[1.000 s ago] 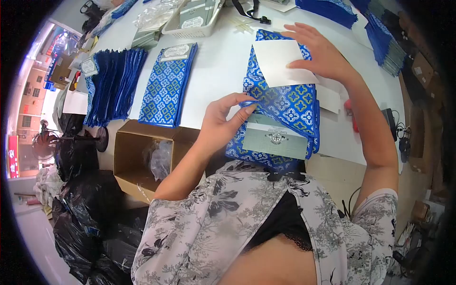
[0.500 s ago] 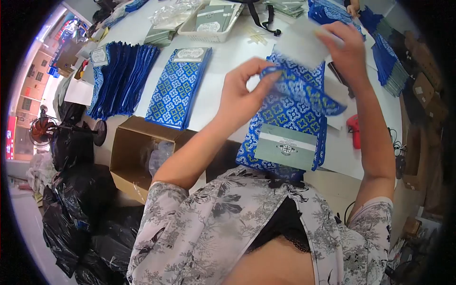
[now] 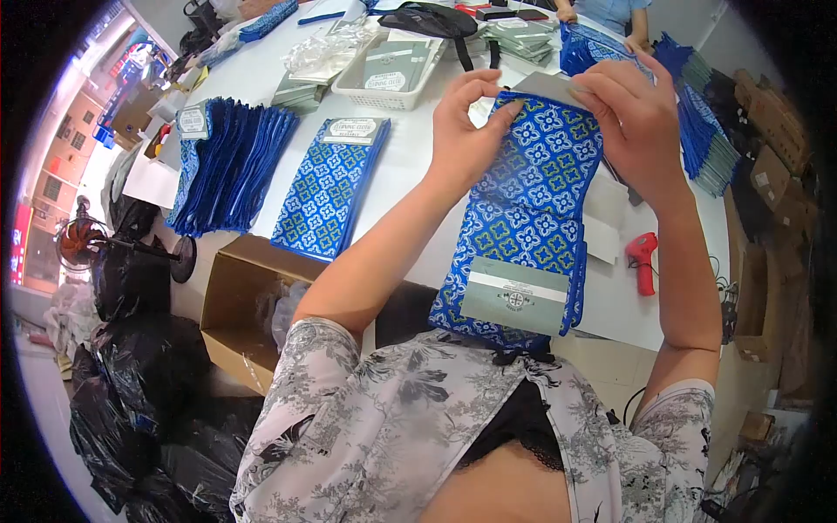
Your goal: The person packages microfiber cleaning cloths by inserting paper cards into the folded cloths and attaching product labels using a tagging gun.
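Two bare hands are working at the far end of the front stack [image 3: 510, 234], the landmark here, a pile of blue patterned cloth lying just before the person's body. The left hand [image 3: 472, 131] is pinching the upper left corner of the held cloth [image 3: 551, 144] between thumb and fingers; the right hand [image 3: 635, 113] is gripping its upper right edge together with a grey card [image 3: 549, 85]. The held cloth is lying over the stack's far part. On the stack's near end a green label [image 3: 516, 296] is showing a white band and a round crossed emblem, its lettering upside down and too small to read. Left of the stack, a folded pile [image 3: 321, 187] is bearing a pale tag [image 3: 351, 131] whose large line is ending in "CLOTH"; farther left, a fanned bundle [image 3: 231, 170] is carrying a similar tag, blurred. Beyond and left, a white basket [image 3: 380, 98] is holding printed cards. Right of the stack, a red tool [image 3: 643, 261] is lying on the table [image 3: 418, 205]. Across from it, another person [image 3: 610, 13] is handling blue cloth.
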The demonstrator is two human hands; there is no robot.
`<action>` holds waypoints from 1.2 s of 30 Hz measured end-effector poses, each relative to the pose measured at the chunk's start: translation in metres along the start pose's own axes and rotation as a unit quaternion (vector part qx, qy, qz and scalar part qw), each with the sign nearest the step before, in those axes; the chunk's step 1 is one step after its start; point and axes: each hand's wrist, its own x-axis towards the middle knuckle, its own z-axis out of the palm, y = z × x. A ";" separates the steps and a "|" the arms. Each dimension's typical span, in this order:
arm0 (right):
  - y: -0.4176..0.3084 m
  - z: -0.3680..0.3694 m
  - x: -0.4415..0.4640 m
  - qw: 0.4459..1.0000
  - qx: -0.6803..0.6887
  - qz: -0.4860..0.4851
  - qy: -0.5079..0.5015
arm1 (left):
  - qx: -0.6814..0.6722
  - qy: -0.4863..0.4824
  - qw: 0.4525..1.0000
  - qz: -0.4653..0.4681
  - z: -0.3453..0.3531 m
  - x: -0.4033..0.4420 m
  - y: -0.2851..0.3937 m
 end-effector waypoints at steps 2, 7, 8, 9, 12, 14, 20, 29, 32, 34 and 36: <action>0.001 0.001 -0.002 1.000 0.015 -0.007 -0.025 | -0.048 -0.021 0.998 -0.024 0.002 0.000 -0.006; 0.002 0.006 -0.010 0.997 0.063 0.041 -0.001 | -0.180 -0.024 0.968 -0.174 0.004 -0.001 0.011; 0.002 0.008 -0.015 0.997 0.062 0.044 -0.001 | -0.181 -0.027 0.967 -0.175 0.004 -0.001 0.014; 0.001 0.011 -0.021 0.979 0.133 0.150 0.032 | -0.177 -0.020 0.964 -0.195 0.003 0.000 0.018; 0.003 0.022 -0.047 0.917 0.251 0.308 0.048 | -0.181 -0.014 0.960 -0.215 0.003 0.000 0.019; -0.002 0.038 -0.061 0.882 0.295 0.361 0.063 | -0.183 -0.017 0.958 -0.218 0.003 -0.001 0.016; -0.012 0.049 -0.068 0.786 0.387 0.463 0.131 | -0.216 -0.028 0.952 -0.214 0.008 -0.003 0.015; 0.011 0.052 -0.066 0.827 0.399 0.373 0.137 | -0.213 -0.046 0.955 -0.202 0.004 0.000 0.021; 0.007 0.046 -0.064 0.854 0.373 0.345 0.116 | -0.206 -0.041 0.958 -0.193 0.003 0.000 0.019; 0.003 0.041 -0.063 0.864 0.358 0.336 0.108 | -0.206 -0.037 0.958 -0.196 0.002 0.000 0.016; -0.003 0.034 -0.060 0.891 0.312 0.322 0.073 | -0.204 -0.027 0.957 -0.204 0.001 0.000 0.018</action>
